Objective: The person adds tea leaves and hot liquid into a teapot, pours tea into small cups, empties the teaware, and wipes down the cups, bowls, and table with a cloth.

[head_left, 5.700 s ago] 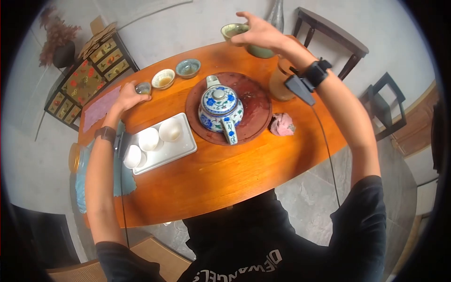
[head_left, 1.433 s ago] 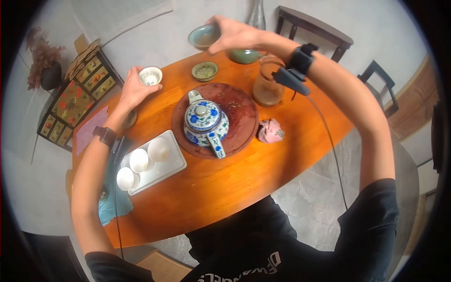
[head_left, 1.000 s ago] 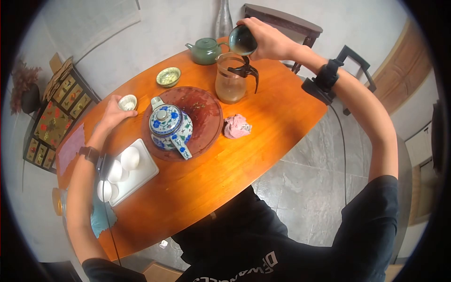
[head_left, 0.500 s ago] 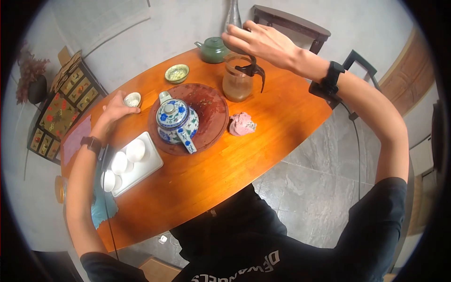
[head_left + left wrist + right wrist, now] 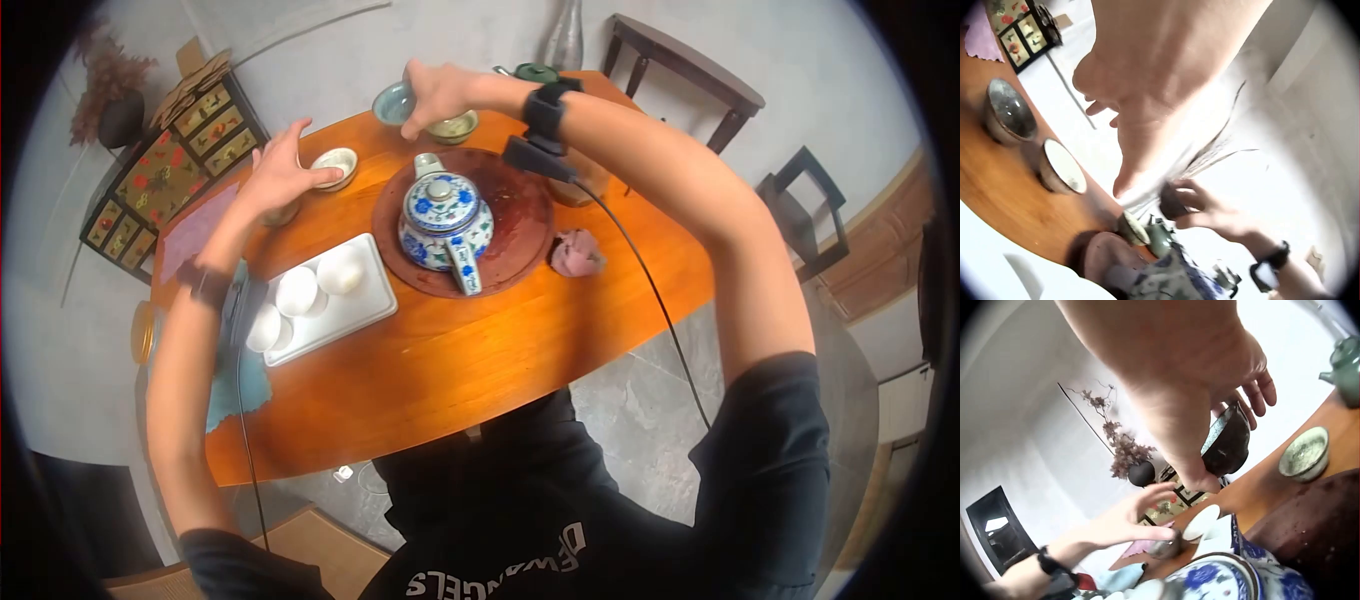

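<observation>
My right hand holds a blue-grey tea cup by its sides, thumb on the near side, above the table's far edge. The cup's dark outside shows in the right wrist view. My left hand is spread, thumb extended close to a pale ribbed tea cup that stands on the table. A small grey cup stands near it in the left wrist view. Behind the right hand is a green tea cup. A blue-and-white teapot sits on a round reddish-brown tray.
White cups lie on a white tray at the front left. A crumpled pink cloth lies right of the round tray. The glass jug is partly hidden by my right forearm, near a green teapot. A blue cloth lies at the left.
The right hand tilted the blue-grey cup over the glass jug and has brought it back left. The left hand gripped the pale cup and has let go. The green cup, earlier in hand, now stands on the table.
</observation>
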### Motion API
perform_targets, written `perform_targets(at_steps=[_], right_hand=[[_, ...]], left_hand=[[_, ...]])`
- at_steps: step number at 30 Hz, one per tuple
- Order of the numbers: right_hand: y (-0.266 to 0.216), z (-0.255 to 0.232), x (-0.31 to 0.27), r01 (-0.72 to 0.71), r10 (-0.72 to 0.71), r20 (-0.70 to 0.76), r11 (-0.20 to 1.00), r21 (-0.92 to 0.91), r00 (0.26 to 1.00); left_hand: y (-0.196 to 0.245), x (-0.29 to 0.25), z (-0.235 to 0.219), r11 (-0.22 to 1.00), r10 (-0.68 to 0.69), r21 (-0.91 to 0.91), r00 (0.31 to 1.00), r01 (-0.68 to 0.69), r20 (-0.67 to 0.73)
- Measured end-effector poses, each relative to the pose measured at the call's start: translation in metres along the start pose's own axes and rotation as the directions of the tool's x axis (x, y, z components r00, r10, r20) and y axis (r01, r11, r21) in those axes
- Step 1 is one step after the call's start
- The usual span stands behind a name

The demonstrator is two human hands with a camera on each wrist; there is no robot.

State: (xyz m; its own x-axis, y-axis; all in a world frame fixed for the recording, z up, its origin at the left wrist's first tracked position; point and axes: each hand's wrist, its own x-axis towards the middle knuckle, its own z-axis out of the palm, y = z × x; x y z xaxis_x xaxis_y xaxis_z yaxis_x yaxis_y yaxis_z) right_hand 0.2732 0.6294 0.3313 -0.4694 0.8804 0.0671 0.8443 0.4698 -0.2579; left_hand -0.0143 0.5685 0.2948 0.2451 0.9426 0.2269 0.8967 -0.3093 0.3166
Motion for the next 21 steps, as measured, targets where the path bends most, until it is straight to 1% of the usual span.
perform_targets(at_steps=[1, 2, 4, 5, 7, 8, 9, 10, 11, 14, 15, 17, 19, 20, 21], right_hand=[[-0.003, 0.015, 0.014, -0.008, 0.012, 0.051, 0.998, -0.066, 0.999], [-0.006, 0.026, 0.022, 0.004, -0.001, 0.060, 0.998, -0.057, 0.998], [-0.011, 0.042, 0.036, -0.026, 0.052, 0.147, 0.985, -0.171, 0.988], [-0.011, 0.049, 0.043, -0.007, 0.034, 0.160, 0.986, -0.167, 0.987], [-0.006, 0.059, 0.048, 0.004, 0.035, 0.183, 0.979, -0.206, 0.982], [-0.004, 0.063, 0.049, -0.006, 0.047, 0.182, 0.976, -0.217, 0.982], [-0.005, 0.067, 0.048, 0.002, 0.039, 0.189, 0.977, -0.213, 0.981], [-0.005, 0.068, 0.048, -0.018, 0.062, 0.183, 0.973, -0.230, 0.981], [-0.005, 0.070, 0.047, -0.041, 0.087, 0.177, 0.968, -0.246, 0.980], [-0.005, 0.078, 0.049, -0.053, 0.092, 0.163, 0.972, -0.228, 0.982], [-0.005, 0.079, 0.047, -0.068, 0.102, 0.145, 0.972, -0.224, 0.984], [-0.005, 0.077, 0.041, -0.060, 0.095, 0.157, 0.976, -0.210, 0.983], [-0.005, 0.065, 0.032, -0.062, 0.093, 0.160, 0.979, -0.193, 0.983], [-0.004, 0.056, 0.026, 0.011, -0.014, -0.020, 0.988, -0.151, 1.000], [-0.004, 0.047, 0.018, 0.089, -0.112, -0.199, 0.988, -0.124, 0.974]], left_hand=[[0.014, -0.022, -0.014, 1.000, -0.014, 0.009, 1.000, 0.014, 0.004], [0.026, -0.044, -0.026, 0.999, 0.048, 0.006, 0.998, -0.048, -0.047], [0.052, -0.094, -0.043, 0.987, 0.156, -0.016, 0.978, -0.159, -0.139], [0.065, -0.121, -0.048, 0.977, 0.200, -0.035, 0.963, -0.210, -0.179], [0.088, -0.171, -0.051, 0.976, 0.172, -0.093, 0.959, -0.197, -0.223], [0.091, -0.191, -0.046, 0.979, 0.161, -0.089, 0.962, -0.184, -0.221], [0.093, -0.208, -0.040, 0.979, 0.115, -0.136, 0.964, -0.151, -0.238], [0.094, -0.222, -0.034, 0.976, 0.070, -0.184, 0.964, -0.119, -0.255], [0.093, -0.232, -0.027, 0.976, 0.065, -0.184, 0.965, -0.114, -0.253], [0.088, -0.252, 0.002, 0.955, -0.095, -0.294, 0.908, -0.033, -0.409], [0.088, -0.256, 0.010, 0.954, -0.095, -0.297, 0.910, -0.033, -0.405], [0.092, -0.262, 0.022, 0.941, -0.146, -0.339, 0.881, -0.018, -0.450], [0.099, -0.264, 0.033, 0.926, -0.147, -0.376, 0.882, -0.036, -0.448], [0.103, -0.266, 0.037, 0.911, -0.160, -0.411, 0.880, -0.042, -0.446], [0.107, -0.268, 0.040, 0.907, -0.158, -0.418, 0.887, -0.043, -0.434]])
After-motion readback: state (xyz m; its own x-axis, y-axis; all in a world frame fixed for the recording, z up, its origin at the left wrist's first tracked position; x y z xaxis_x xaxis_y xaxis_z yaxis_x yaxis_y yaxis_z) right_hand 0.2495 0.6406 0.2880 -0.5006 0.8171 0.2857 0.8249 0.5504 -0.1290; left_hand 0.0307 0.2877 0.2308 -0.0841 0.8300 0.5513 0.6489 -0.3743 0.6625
